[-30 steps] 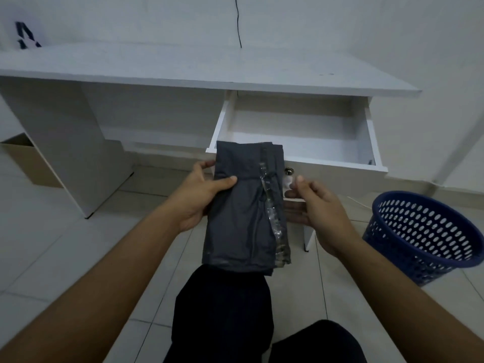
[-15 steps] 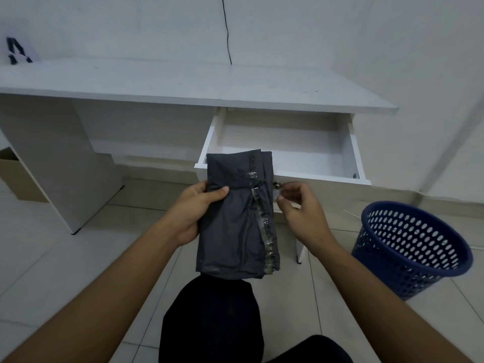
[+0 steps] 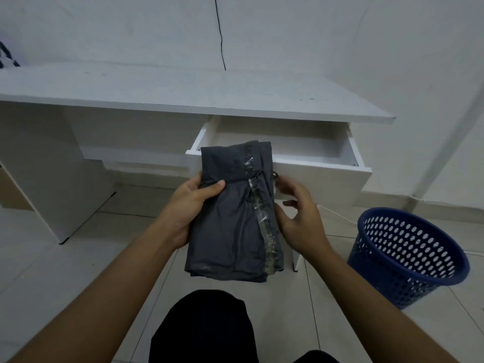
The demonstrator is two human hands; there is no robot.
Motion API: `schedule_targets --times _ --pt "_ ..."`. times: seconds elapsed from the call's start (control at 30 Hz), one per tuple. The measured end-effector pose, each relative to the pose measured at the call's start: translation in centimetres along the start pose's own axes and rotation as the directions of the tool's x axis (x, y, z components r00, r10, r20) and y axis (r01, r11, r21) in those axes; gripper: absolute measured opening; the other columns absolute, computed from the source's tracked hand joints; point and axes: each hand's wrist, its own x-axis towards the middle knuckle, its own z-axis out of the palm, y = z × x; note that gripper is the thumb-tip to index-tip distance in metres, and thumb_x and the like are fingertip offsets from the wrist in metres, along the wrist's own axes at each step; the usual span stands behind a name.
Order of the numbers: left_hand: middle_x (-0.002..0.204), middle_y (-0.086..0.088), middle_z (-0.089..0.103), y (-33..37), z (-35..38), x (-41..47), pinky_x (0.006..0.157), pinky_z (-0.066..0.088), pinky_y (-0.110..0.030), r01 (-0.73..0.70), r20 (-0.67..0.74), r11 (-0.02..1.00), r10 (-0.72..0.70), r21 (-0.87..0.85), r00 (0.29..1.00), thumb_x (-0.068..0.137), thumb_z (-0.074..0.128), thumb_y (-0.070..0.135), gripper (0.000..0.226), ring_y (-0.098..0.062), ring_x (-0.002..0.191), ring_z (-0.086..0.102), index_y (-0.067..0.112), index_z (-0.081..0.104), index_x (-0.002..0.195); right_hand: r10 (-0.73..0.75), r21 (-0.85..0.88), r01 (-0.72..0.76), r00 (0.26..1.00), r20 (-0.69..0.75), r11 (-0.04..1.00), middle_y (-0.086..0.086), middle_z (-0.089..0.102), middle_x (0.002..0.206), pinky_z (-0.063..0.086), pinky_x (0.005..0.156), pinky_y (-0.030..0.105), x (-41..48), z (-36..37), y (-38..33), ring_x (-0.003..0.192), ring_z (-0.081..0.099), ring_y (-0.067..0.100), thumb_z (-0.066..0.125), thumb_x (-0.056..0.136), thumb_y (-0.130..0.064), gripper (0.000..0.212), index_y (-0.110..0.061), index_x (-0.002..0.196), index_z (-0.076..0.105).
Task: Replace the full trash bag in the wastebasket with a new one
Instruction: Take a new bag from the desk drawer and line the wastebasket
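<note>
**A:** ok so from where I'm standing: left hand is clamped on the folded bags, thumb across the front, fingers behind. It's a flat grey wad with a strip of clear tape running down its right side. Right hand is loose at the wad's 3 o'clock edge, fingers spread, holding nothing that I can see, though the palm looks to be brushing the taped side. Hands are apart, bags between them.

**B:** and the bin?

**A:** Blue, full of holes, on the floor at 4 o'clock from the hands, well apart. No liner in it as far as I can see. Drawer hangs open right behind the bags, at their 12.

**B:** what goes wrong, you reckon?

**A:** The tape. If it's binding the whole wad, tugging one bag free could stretch or rip the thin plastic, or drag several out at once. One-handed pinch too, so a hard pull might yank the lot onto the floor.

**B:** plus that drawer.

**A:** yep, turn toward the bin without shutting it and a knee or elbow could clip the corner.
</note>
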Motion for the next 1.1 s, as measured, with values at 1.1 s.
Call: schedule_targets --times 1.1 --pt "0.100 -0.014 0.074 -3.5 -1.1 13.3 0.057 0.059 -0.028 0.153 -0.123 0.988 -0.155 -0.026 0.980 0.090 0.065 0.017 0.026 -0.020 0.072 0.072 0.008 0.066 0.114 0.120 -0.250 -0.061 0.967 0.226 0.966 -0.002 0.016 0.163 0.018 0.108 0.017 15.4 0.7 7.3 0.146 0.024 0.017 0.046 0.102 -0.027 0.070 -0.031 0.156 0.000"
